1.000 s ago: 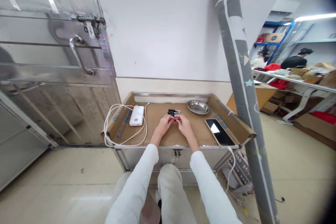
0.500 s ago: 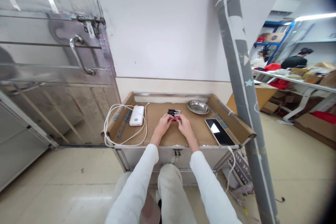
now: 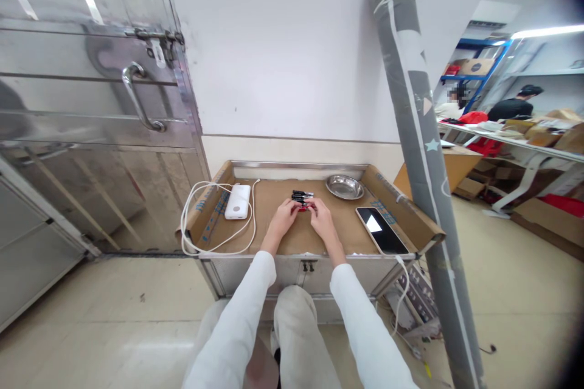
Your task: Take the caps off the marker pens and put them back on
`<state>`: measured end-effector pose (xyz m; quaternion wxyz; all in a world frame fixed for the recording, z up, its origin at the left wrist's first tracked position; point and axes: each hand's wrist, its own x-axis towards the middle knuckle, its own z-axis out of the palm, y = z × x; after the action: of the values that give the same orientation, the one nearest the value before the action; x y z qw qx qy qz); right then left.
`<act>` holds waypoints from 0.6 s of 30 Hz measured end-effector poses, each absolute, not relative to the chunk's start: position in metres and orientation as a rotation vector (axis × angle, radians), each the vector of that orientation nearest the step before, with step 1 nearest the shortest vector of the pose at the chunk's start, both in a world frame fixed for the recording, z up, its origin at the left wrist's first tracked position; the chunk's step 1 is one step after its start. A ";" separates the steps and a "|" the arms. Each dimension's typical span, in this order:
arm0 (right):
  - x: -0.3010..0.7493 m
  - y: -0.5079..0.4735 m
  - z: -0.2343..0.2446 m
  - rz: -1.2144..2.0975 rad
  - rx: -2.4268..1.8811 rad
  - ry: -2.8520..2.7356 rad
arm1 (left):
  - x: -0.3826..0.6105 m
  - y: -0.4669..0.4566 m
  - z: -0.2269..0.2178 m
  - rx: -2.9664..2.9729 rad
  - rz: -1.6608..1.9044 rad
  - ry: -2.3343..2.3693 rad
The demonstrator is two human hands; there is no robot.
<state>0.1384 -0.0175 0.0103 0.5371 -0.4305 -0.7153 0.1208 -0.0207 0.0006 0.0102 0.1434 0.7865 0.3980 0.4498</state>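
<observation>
My left hand (image 3: 285, 214) and my right hand (image 3: 320, 215) are close together over the cardboard-lined top. Fingers and thumbs of both are pinched at opposite ends of a small slim item with red on it (image 3: 302, 209); its kind is too small to make out, and the fingertips hide its ends. Just beyond the fingertips lie several small black sticks with silvery ends (image 3: 302, 194), side by side. They look like pens or small tools, but I cannot tell which.
A white power bank (image 3: 238, 202) with a looped white cable lies left. Right are a round steel dish (image 3: 345, 187) and a phone (image 3: 381, 230). A tall grey roll (image 3: 417, 97) leans on the wall. A metal door (image 3: 91, 103) stands left; two people sit far right.
Hardly anything differs. Both hands stay in the same place, with only slight finger movement at the small red item; the view shifts a little.
</observation>
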 end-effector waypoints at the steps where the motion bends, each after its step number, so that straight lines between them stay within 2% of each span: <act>1: 0.138 -0.018 0.010 0.285 -1.026 -1.704 | -0.021 0.000 0.010 2.266 1.297 1.149; 18: 0.138 -0.019 0.011 0.299 -1.010 -1.704 | -0.018 -0.001 0.013 2.209 1.205 0.974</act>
<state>0.1377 -0.0189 0.0114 0.5389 -0.4246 -0.7166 0.1256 -0.0183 -0.0011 0.0129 0.2199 0.7987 0.3521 0.4356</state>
